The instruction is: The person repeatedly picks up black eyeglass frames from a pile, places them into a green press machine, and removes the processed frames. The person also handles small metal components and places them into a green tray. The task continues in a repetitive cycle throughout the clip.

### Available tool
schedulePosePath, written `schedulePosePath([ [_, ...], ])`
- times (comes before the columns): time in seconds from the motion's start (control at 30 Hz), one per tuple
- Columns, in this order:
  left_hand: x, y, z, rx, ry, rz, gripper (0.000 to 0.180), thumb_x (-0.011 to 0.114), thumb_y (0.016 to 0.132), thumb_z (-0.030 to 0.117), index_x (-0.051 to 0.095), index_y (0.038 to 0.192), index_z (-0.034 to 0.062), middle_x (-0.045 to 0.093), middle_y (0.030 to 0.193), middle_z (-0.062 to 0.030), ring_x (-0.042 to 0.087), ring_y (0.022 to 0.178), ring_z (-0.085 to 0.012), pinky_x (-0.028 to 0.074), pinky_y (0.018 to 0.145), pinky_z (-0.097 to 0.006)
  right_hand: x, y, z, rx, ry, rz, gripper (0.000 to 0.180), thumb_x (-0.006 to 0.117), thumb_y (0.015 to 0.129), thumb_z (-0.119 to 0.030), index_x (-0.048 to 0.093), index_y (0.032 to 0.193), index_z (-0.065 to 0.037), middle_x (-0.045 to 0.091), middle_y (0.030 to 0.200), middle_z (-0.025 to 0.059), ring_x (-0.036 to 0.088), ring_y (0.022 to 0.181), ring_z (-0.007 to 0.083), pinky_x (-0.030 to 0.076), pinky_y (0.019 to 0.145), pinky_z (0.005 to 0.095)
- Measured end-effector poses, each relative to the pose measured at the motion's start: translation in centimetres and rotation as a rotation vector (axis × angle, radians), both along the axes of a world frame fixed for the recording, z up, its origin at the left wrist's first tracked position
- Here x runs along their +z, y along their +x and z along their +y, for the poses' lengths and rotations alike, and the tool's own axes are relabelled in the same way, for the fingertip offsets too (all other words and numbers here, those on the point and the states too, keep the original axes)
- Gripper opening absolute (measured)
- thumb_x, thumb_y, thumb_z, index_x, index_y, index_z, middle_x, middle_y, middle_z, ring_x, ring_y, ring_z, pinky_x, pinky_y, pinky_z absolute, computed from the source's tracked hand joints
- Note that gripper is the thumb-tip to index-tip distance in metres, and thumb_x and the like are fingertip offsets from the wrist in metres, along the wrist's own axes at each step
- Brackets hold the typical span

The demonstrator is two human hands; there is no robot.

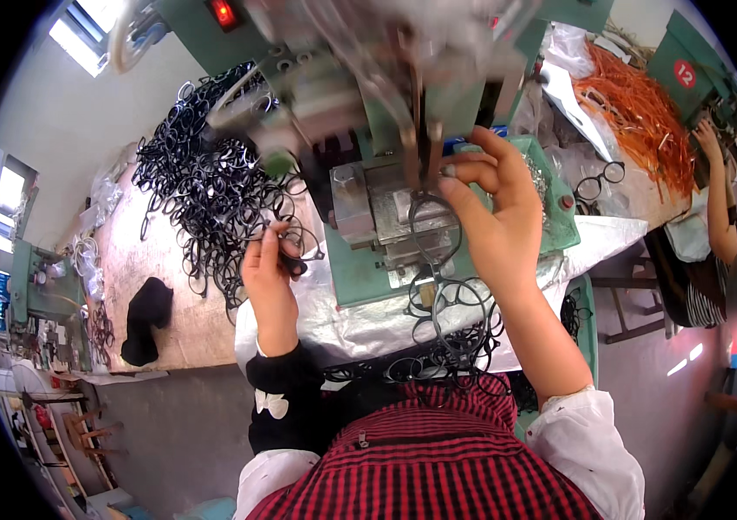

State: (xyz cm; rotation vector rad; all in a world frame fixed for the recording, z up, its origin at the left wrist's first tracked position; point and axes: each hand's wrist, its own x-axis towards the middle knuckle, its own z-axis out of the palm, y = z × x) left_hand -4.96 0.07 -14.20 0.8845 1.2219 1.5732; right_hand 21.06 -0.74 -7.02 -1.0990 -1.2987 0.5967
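My left hand is closed around a black eyeglass frame, left of the green machine. At the machine's metal fixture, my right hand has its thumb and index finger pinched by the upper end of another black eyeglass frame. That frame hangs over the fixture's front, under two copper-coloured prongs. The upper machine parts are blurred. More black frames lie in a heap at the table's front edge, just above my checked apron.
A big pile of black frames covers the table's left part, near a black cloth. Right of the machine stand a green tray of small metal parts, one loose eyeglass frame and orange strips. A co-worker's hand shows far right.
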Motion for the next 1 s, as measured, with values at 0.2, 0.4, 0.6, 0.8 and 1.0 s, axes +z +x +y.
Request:
schedulePosePath([
  [0.2,13.6,5.2,-2.1,-0.051,0.782,0.454,0.034,0.047,0.103,0.021,0.060,0.120,-0.0058,0.060,0.077,-0.0065,0.050,0.071,-0.0120,0.041,0.071,-0.026,0.7,-1.4,0.0,0.265,-0.083,0.470,0.054,0.066,0.083,0.003,0.045,0.133,0.006,0.069,0.097,0.0080,0.058,0.111,0.0165,0.043,0.100,0.0322],
  [0.4,15.1,8.1,-2.5,-0.053,0.625,0.437,0.031,0.046,0.103,0.016,0.062,0.115,-0.0076,0.058,0.070,-0.0049,0.050,0.063,-0.0104,0.039,0.061,-0.024,2.4,-0.4,-2.6,0.273,-0.041,0.161,0.061,0.062,0.081,0.007,0.045,0.140,-0.001,0.066,0.114,0.0136,0.059,0.113,0.0216,0.042,0.102,0.0354],
  [0.6,11.6,9.2,-5.4,-1.061,-0.364,-0.340,0.043,0.039,0.106,0.034,0.057,0.117,-0.0031,0.063,0.071,-0.0106,0.054,0.049,-0.0128,0.039,0.041,-0.023,-2.2,6.8,0.4,-0.322,0.089,-0.194,0.042,0.059,0.084,0.003,0.060,0.125,-0.003,0.065,0.116,0.0122,0.062,0.107,0.0210,0.046,0.096,0.0329],
  [0.8,10.0,10.5,-4.5,-0.913,-0.472,-0.371,0.044,0.037,0.107,0.035,0.059,0.119,-0.0016,0.061,0.065,-0.0078,0.052,0.048,-0.0108,0.038,0.040,-0.022,-5.8,11.4,-3.5,-0.327,-0.321,-0.528,0.036,0.070,0.080,-0.009,0.066,0.115,-0.004,0.068,0.101,0.0131,0.063,0.096,0.0255,0.048,0.088,0.0352],
  [1.0,8.1,9.8,-4.8,-1.023,-0.385,-0.365,0.042,0.040,0.107,0.038,0.057,0.121,0.0024,0.065,0.074,-0.0052,0.057,0.055,-0.0101,0.044,0.048,-0.022,-7.3,9.3,-0.1,-0.472,-0.245,-0.923,0.020,0.073,0.081,-0.015,0.070,0.097,-0.004,0.068,0.090,0.0126,0.061,0.088,0.0327,0.047,0.081,0.0426],
])
